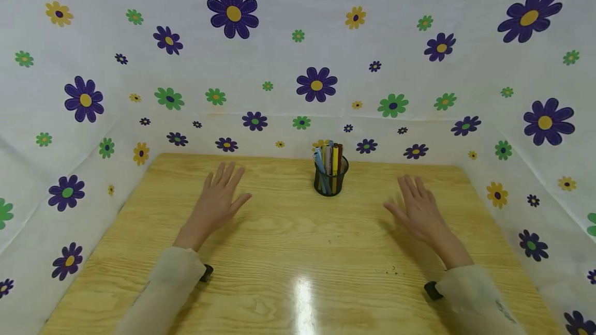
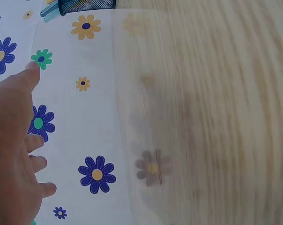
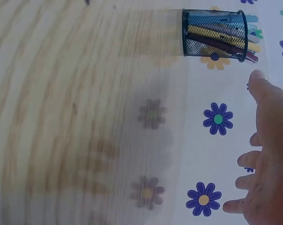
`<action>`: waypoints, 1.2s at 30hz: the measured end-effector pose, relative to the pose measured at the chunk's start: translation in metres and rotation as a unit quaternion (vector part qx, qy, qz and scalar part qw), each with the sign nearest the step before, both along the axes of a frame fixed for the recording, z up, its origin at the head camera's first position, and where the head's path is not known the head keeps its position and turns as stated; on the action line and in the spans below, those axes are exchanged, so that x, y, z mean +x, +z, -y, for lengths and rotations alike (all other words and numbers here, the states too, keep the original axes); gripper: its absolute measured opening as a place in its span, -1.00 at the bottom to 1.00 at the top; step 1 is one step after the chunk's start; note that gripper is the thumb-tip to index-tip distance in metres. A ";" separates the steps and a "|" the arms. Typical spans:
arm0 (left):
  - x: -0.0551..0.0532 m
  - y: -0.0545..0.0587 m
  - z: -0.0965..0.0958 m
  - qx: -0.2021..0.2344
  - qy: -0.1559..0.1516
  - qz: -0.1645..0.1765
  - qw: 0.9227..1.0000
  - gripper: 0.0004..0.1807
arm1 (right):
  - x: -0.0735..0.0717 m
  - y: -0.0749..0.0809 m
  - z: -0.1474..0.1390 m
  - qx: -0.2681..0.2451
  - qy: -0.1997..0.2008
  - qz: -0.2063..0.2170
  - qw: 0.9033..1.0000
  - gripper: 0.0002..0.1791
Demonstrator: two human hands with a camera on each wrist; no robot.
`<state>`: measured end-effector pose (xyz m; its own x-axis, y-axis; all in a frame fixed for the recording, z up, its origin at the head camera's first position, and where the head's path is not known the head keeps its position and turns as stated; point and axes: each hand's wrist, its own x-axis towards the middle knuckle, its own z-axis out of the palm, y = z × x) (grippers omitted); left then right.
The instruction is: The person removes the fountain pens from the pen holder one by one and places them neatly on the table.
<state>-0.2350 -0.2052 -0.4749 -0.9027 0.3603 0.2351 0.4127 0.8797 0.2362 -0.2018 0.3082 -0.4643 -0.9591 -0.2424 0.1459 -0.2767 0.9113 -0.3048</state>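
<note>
Mesh cup (image 1: 329, 185); both grips (image 1: 216, 203) (image 1: 419, 212) spread, apparently hovering.

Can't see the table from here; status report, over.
Left hand, right hand: empty, fingers extended. Black mesh pen cup: upright, untouched between them, holding pens. No obstacle visible toward it.

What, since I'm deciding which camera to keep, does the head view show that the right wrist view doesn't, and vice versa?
Only the head view shows the left hand and both sleeves.
Only the right wrist view plainly shows blurred flower reflections in the tabletop.
Both show that tabletop, the right hand, the black mesh cup, its pens and the flowered cloth.
</note>
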 end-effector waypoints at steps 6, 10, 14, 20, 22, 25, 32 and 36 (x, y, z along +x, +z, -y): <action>-0.005 0.003 -0.011 0.030 -0.007 0.009 0.999 -0.17 | -0.007 0.003 0.009 -0.023 0.003 0.009 1.000 -0.04; -0.008 0.002 -0.022 0.040 -0.014 0.004 0.999 -0.21 | -0.012 0.003 0.016 -0.046 0.009 0.007 0.999 -0.06; -0.009 0.004 -0.033 0.063 -0.022 0.001 0.998 -0.23 | -0.015 0.005 0.024 -0.065 0.010 0.012 0.998 -0.09; -0.010 0.007 -0.049 0.101 -0.034 0.004 0.994 -0.28 | -0.023 0.008 0.038 -0.082 0.009 0.024 0.996 -0.09; -0.012 0.007 -0.053 0.104 -0.037 -0.001 0.994 -0.29 | -0.025 0.010 0.043 -0.087 0.010 0.027 0.996 -0.09; -0.015 0.008 -0.059 0.117 -0.037 -0.010 0.992 -0.30 | -0.029 0.011 0.049 -0.093 0.012 0.030 0.995 -0.09; -0.022 0.012 -0.078 0.144 -0.038 0.009 0.989 -0.32 | -0.039 0.012 0.062 -0.112 0.019 0.030 0.993 -0.13; -0.027 0.012 -0.089 0.149 -0.029 0.029 0.988 -0.32 | -0.043 0.013 0.071 -0.129 0.020 0.033 0.991 -0.16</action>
<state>-0.2621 -0.1164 -0.4629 -0.8973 0.3346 0.2879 0.4392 0.7423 0.5061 -0.2450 0.2374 -0.4515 -0.9587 -0.2439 0.1460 -0.2838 0.7894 -0.5444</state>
